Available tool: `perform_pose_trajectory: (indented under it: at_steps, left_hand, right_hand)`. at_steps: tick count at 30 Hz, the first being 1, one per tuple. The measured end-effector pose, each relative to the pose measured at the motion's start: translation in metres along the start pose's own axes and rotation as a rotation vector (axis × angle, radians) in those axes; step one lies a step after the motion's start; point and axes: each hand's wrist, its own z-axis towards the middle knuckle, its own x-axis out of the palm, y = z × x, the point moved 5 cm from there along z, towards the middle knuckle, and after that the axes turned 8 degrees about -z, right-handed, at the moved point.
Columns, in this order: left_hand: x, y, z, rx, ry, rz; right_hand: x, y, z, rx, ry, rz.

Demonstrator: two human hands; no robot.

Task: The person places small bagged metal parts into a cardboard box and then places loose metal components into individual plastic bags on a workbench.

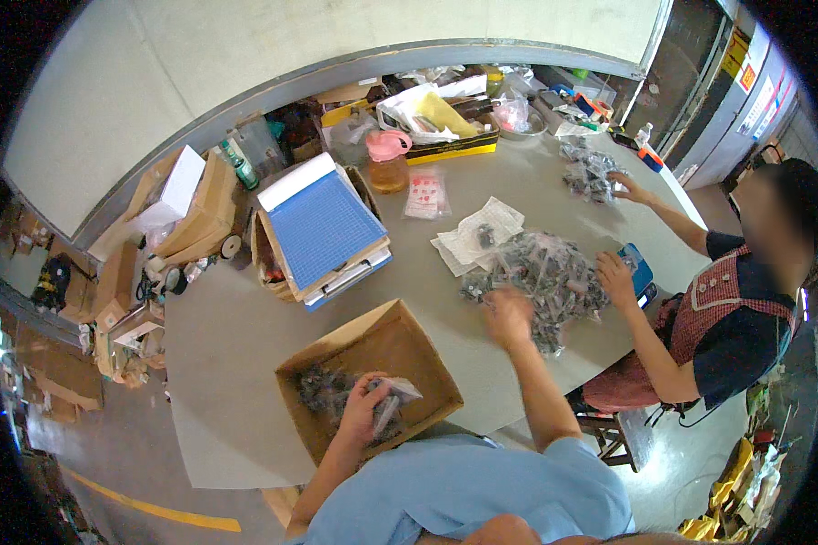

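My left hand [362,413] is inside an open cardboard box [427,350] at the front of the table. Its fingers are closed round small clear plastic bags [393,404] with dark contents. Loose dark small parts or bags [323,386] lie on the box's floor beside it. At the left edge of a big pile of small clear bags with grey and dark pieces [554,272], my right hand [509,318] reaches down. Its fingers are smeared and partly hidden, so whether it grips a bag is unclear. Crumpled white paper [486,232] lies behind the pile.
A co-worker [736,282] sits at the right, hands near the pile and a smaller heap of bags [591,173]. A blue-topped stack of papers [323,222], a pink-lidded jar [388,159] and a printed packet [426,193] stand beyond the box. Cartons [191,204] crowd the left.
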Motion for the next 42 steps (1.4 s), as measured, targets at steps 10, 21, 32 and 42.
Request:
perform_pose_trajectory:
  at_steps: [10,21,32,42]
  left_hand:
    - [-0.037,0.003,-0.008,0.498,-0.143,1.538]
    - [-0.043,0.007,0.004,0.468,-0.137,1.509]
    - [0.02,-0.029,-0.004,0.637,0.055,0.976]
    - [0.074,0.019,0.014,0.015,0.274,-0.262]
  right_hand:
    - [0.002,-0.076,0.041,-0.073,-0.514,0.203]
    - [0.018,-0.058,0.096,0.281,0.025,-0.213]
    - [-0.005,-0.02,-0.005,0.131,0.268,1.633]
    - [-0.03,0.126,-0.067,-0.54,-0.105,0.703]
